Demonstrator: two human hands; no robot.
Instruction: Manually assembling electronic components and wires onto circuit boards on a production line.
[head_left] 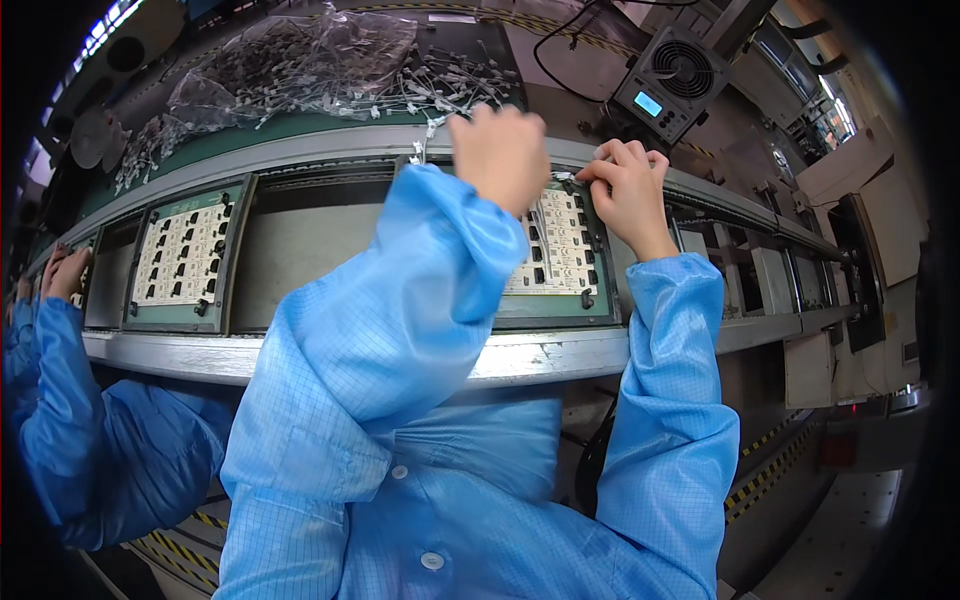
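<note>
My left hand (500,155), smeared by motion, is over the far rail at the top left of the nearer fixture. Its fingers are too blurred to show whether they hold anything. My right hand (628,195) is at the fixture's far right corner, thumb and fingertips drawn together beside a small white piece (565,177); what they grip is hidden. Below both hands lies a cream circuit board panel (560,250) with black components, set in a dark green fixture (545,308). White-ended cables (432,128) hang over the rail near my left hand.
A similar panel in a fixture (185,250) sits leftward on the conveyor, whose metal rail (540,355) runs along my front. Behind lies a heap of cables in clear plastic (330,60). A fan unit with a lit display (675,80) stands far right. A co-worker's hand (65,272) is at the left.
</note>
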